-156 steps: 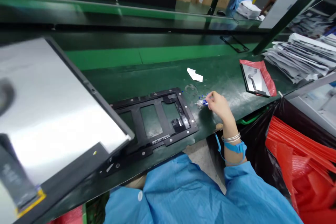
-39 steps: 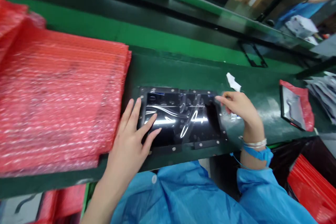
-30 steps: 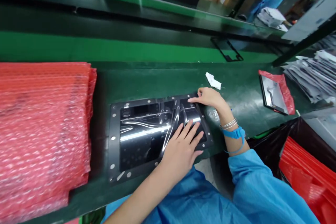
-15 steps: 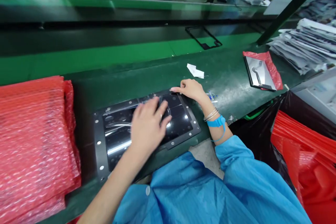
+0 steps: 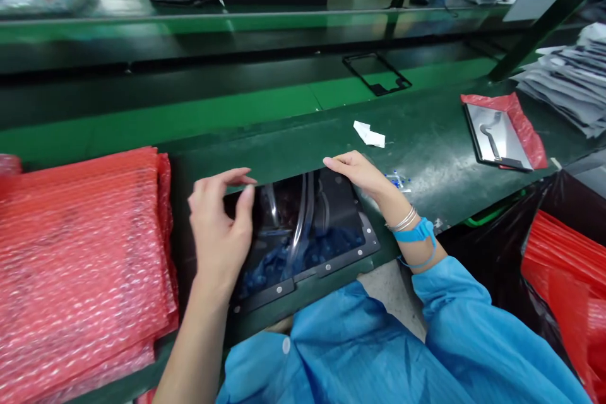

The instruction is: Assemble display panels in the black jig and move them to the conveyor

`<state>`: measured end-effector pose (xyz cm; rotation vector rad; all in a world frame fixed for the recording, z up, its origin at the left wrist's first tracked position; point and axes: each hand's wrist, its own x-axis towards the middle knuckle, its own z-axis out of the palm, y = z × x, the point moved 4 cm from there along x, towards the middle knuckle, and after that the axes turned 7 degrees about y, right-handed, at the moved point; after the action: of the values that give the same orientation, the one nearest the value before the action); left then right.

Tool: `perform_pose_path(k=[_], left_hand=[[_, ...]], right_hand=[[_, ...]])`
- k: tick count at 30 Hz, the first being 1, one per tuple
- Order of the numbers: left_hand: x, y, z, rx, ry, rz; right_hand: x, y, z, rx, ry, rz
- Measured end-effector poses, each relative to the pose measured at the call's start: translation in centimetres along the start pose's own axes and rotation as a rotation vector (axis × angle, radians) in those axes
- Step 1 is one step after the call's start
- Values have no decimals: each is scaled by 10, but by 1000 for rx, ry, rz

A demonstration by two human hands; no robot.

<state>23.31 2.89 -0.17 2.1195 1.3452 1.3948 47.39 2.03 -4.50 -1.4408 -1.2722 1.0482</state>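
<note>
A black metal panel (image 5: 350,227) with screw holes along its rim lies flat at the near edge of the green bench. A glossy clear film (image 5: 296,227) covers it, wrinkled and bulging. My left hand (image 5: 220,227) hovers over the panel's left part, with thumb and forefinger pinched together at the film's far left edge. My right hand (image 5: 362,173) lies on the panel's far right corner and holds it down, fingers stretched along the edge. On that wrist sit a blue strap (image 5: 419,233) and thin bangles.
A thick stack of red bubble bags (image 5: 80,246) lies left of the panel. To the right are small blue bits (image 5: 398,180), a white scrap (image 5: 369,134) and a silver plate on a red bag (image 5: 502,132). A thin black frame (image 5: 376,72) rests on the belt.
The panel, earlier an open frame, now carries the film. My left hand has slid from the film's middle to its far left edge and pinched there. My right hand stays at the far right corner.
</note>
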Motion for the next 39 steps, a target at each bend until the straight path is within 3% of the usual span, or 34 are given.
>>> perform_pose_path(k=[2, 4, 6, 8, 13, 16, 18, 21, 24, 27, 30, 32, 37, 39], left_hand=[[0, -17, -16, -68, 108, -132], [-3, -40, -26, -220, 197, -380], [-9, -57, -28, -397, 248, -633], [-14, -65, -25, -511, 282, -772], [-16, -62, -21, -618, 401, -810], [-14, -62, -24, -648, 501, -807], [-13, -64, -27, -663, 579, -798], [-14, -68, -32, -694, 690, -770], [-16, -72, -33, -724, 722, -769], [-17, -76, -29, -757, 656, -805], [-18, -74, -23, -800, 517, -849], [-19, -67, -19, -825, 381, -887], [-21, -42, -6, -822, -114, -859], [-23, -37, -5, -835, -166, -838]], right_hand=[[-3, -4, 0, 51, 8, -26], [-5, -7, 1, 95, 20, -15], [-7, -8, 1, 129, 44, -1], [-9, -8, 2, 146, 78, 8], [-9, -3, 7, 175, 195, 42], [-8, -4, 7, 247, 200, 61], [-9, -7, 5, 267, 146, 48], [-13, -9, 3, 198, -58, 44], [-17, -7, 2, 149, -161, 32], [-17, -3, 1, 190, -92, 31], [-15, 0, -2, 258, -5, 46], [-12, 2, -9, 294, 78, 51], [-4, 11, -27, 330, 233, 91], [-3, 14, -27, 328, 212, 135]])
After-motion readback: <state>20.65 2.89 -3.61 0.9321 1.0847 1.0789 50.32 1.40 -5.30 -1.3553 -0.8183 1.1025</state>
